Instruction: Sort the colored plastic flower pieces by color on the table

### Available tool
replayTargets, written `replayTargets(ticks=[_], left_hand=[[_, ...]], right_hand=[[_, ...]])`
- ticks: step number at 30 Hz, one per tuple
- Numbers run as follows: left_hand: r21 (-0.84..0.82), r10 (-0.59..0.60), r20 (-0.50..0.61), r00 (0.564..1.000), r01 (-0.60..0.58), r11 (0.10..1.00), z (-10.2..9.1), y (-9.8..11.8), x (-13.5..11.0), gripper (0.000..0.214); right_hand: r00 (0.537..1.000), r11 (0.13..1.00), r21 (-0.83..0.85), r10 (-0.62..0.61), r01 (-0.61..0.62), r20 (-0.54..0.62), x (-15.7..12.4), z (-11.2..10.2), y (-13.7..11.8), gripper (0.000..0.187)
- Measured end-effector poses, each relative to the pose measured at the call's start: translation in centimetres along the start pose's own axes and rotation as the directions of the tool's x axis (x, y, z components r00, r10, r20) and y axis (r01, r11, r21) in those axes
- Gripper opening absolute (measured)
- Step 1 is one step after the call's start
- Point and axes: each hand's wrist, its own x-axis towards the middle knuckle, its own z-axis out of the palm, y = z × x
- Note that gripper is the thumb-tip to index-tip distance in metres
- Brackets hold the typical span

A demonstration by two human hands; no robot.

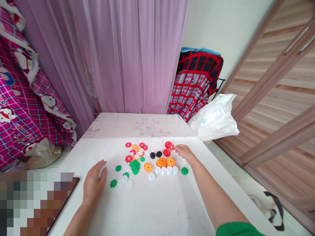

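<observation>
My right hand (184, 152) pinches a red notched plastic disc (172, 147) at the far right of the pieces. Touching or overlapping it is another red disc (168, 144), and one more red disc (166, 152) lies just below. My left hand (95, 182) rests at the left with fingers apart and nothing in it, beside a green disc (113, 183). Orange discs (161, 162) sit in the middle right, above a row of white discs (163, 170). Two black discs (159, 154) lie between the groups. A heap of green discs (135, 167) is at centre.
A white cloth covers the table (147, 206). Mixed red, orange and white discs (133, 152) lie loosely at the back left of the pieces. A single green disc (184, 171) lies near my right forearm. A white plastic bag (216, 118) stands past the table's right back corner.
</observation>
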Motion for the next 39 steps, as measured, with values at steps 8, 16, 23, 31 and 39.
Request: replayTargets(ticks=[8,16,23,31,39], left_hand=[[0.086,-0.020,0.065,0.998,0.014,0.996,1.2,-1.7,0.0,0.044],[0.111,-0.016,0.097,0.995,0.005,0.994,1.1,-1.7,-0.2,0.042],[0.129,-0.013,0.113,0.994,-0.001,0.992,1.1,-1.7,-0.2,0.044],[0.118,-0.001,0.105,0.994,-0.011,0.993,1.0,-1.8,-0.2,0.041],[0.096,-0.005,0.101,0.995,-0.005,0.995,0.9,-1.2,-0.4,0.037]], right_hand=[[0.996,0.991,-0.135,0.001,0.011,0.088,1.6,1.7,1.0,0.017],[0.991,0.904,-0.407,-0.103,0.131,0.090,2.6,1.6,1.8,0.026],[0.933,0.735,-0.580,-0.331,0.351,0.145,1.1,1.4,-0.3,0.020],[0.723,0.253,-0.697,-0.431,0.671,0.540,1.1,2.5,-2.9,0.044],[0.721,0.170,-0.730,-0.407,0.662,0.560,0.9,3.0,-3.0,0.027]])
